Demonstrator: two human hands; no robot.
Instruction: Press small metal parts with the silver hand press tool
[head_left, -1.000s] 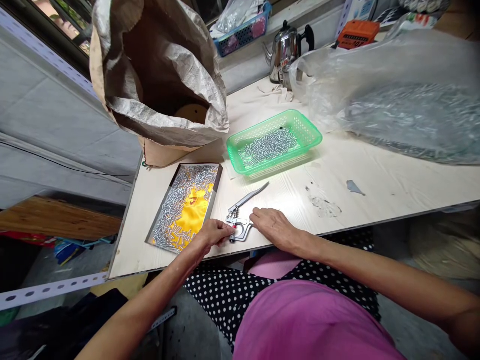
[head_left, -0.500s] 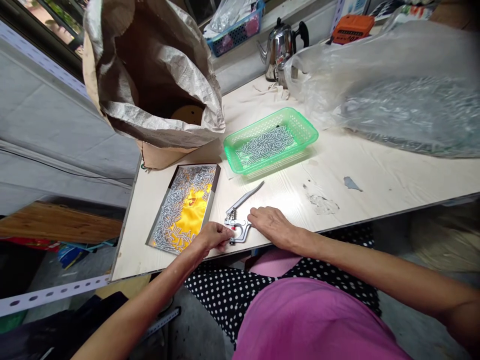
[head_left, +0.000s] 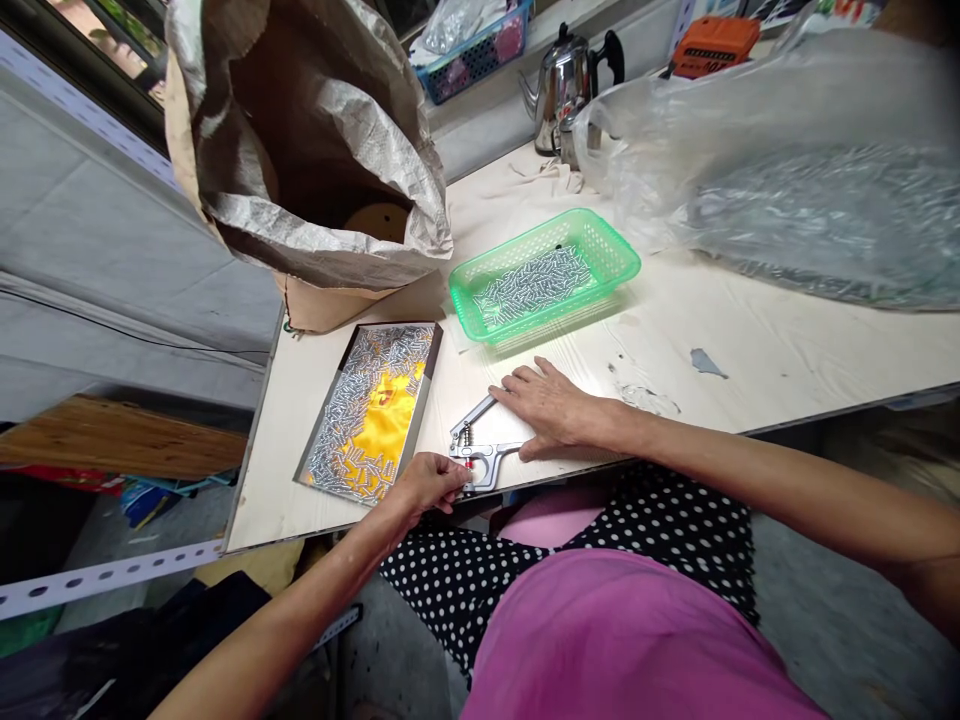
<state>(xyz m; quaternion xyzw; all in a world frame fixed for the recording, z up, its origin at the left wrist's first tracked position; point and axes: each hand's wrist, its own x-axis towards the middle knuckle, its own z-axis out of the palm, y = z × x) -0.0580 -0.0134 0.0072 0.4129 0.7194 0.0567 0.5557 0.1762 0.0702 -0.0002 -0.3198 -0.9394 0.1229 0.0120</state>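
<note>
- Spreading across the pliers [head_left: 489,456] — right hand [head_left: 551,405], table [head_left: 750,370] beyond.
- Left hand [head_left: 439,483] pinched together at jaws — on what, cannot tell.
- Tray [head_left: 433,355] just left; table edge [head_left: 300,533] close below.

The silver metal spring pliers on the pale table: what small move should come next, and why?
Probably a squeeze of the silver metal spring pliers by the right hand: its spread fingers and thumb span the parted handles, while the left hand is by the red tip.
</note>
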